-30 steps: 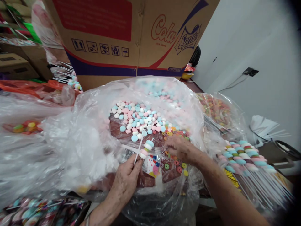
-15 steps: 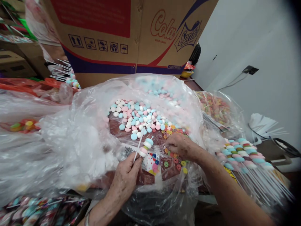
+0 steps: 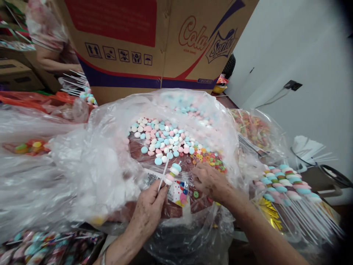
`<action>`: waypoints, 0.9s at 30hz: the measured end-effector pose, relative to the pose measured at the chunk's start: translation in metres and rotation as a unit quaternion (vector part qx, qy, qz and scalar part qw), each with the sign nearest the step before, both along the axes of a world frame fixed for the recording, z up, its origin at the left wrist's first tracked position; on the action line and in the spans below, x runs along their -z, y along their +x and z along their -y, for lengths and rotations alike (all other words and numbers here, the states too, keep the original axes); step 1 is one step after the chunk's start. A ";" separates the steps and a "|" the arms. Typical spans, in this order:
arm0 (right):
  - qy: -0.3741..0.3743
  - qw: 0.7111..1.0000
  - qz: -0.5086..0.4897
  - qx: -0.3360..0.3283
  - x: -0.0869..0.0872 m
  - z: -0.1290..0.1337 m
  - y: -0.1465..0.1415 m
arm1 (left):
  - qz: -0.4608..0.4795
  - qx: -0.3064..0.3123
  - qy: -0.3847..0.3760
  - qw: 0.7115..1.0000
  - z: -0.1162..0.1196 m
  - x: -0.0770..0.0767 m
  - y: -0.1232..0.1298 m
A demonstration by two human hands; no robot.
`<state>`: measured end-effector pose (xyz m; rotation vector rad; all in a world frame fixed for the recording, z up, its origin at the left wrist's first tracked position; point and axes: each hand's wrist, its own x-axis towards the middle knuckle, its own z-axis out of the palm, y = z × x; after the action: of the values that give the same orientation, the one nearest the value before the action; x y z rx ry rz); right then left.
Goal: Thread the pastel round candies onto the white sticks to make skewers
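Observation:
My left hand (image 3: 151, 207) is closed on a marshmallow skewer (image 3: 173, 172), with pink, white, green and blue pieces threaded on it. A second, bare white stick (image 3: 164, 171) rises from the same grip and leans across it. Over the small ring gummies (image 3: 206, 156) is my right hand (image 3: 211, 182), fingers curled and bunched low; whatever lies between the fingertips is hidden. Pink, white and blue marshmallow discs (image 3: 165, 139) are scattered beyond both hands, on clear plastic over a reddish-brown surface. A dotted printed card (image 3: 178, 193) lies beside the left fingertips.
A tall cardboard box (image 3: 124, 70) stands behind the candy. Finished skewers (image 3: 286, 182) are stacked at right, beside gold ties (image 3: 268, 213) and white sticks (image 3: 307, 147). Crumpled plastic bags (image 3: 91, 176) fill the left. A co-worker's arm (image 3: 55, 62) shows at upper left.
My right hand has drawn slightly nearer to me across the ring gummies, uncovering more of them behind it. The left hand keeps its hold. The co-worker's arm now shows more.

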<state>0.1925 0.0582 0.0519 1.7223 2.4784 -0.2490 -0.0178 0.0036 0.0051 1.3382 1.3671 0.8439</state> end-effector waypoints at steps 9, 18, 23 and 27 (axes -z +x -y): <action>-0.054 0.786 -0.597 0.148 0.014 -0.015 -0.002 | -0.026 0.042 0.035 0.998 0.003 -0.005 0.002; 0.020 0.811 -0.576 0.101 0.025 -0.008 -0.017 | -0.035 0.034 0.019 0.999 0.001 -0.007 0.003; 0.096 0.849 -0.517 0.053 0.024 0.000 -0.020 | -0.043 0.026 0.013 0.999 -0.001 -0.003 0.004; 0.157 0.855 -0.493 0.033 0.018 0.009 -0.022 | -0.042 0.014 0.025 0.999 0.000 0.002 0.004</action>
<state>0.1708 0.0494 0.0342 2.1849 3.2770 -1.0177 -0.0139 0.0035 0.0029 1.4428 1.3955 0.8156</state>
